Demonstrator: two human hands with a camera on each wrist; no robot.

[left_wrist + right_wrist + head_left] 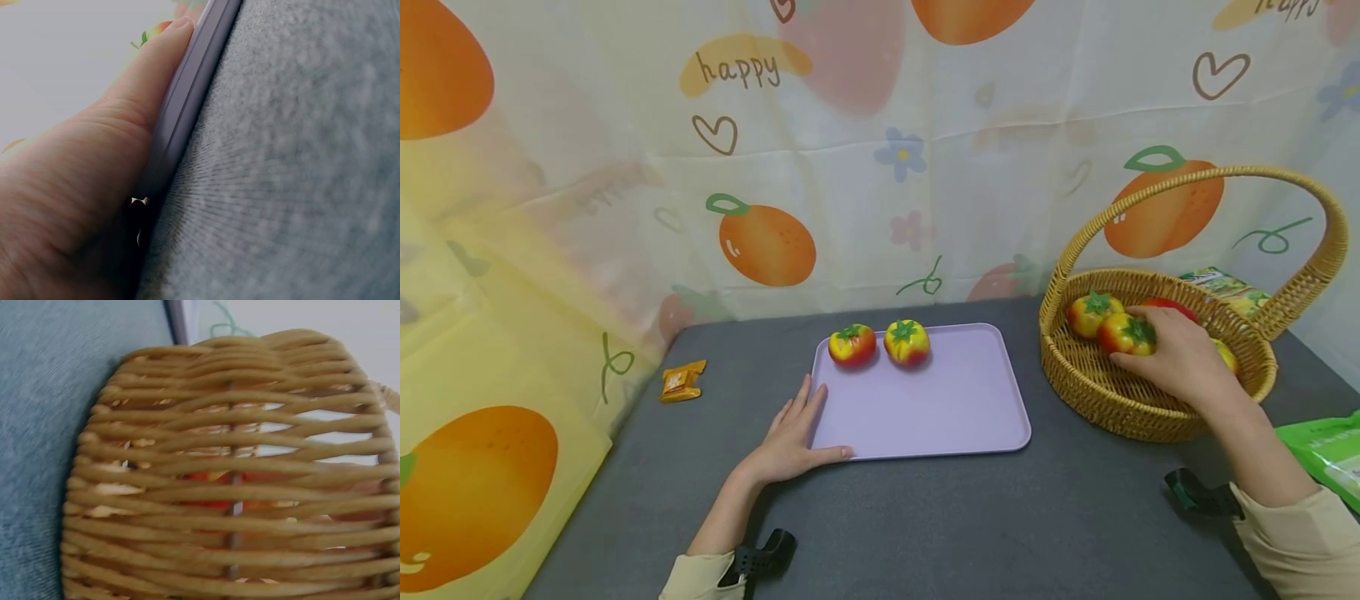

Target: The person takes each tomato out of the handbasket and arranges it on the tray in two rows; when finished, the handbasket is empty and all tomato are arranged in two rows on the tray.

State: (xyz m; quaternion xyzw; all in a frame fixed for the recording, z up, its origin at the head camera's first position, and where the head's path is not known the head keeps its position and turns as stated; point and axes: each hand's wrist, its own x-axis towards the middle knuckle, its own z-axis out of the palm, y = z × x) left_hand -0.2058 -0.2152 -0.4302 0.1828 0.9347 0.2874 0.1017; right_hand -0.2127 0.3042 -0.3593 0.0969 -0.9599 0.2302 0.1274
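Grey felt tabletop [925,533], fruit-print backdrop [850,167]

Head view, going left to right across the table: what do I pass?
Orange snack packet → left hand on the tray's corner → purple tray with two tomatoes → wicker basket, right hand gripping a tomato → green bag.

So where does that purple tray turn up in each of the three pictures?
Head: the purple tray lies mid-table, with the left hand at its near left corner.
Left wrist: its edge runs up the middle, beside the thumb.
Right wrist: a thin strip at top, left of the basket.
Shared landmark: the grey tabletop.
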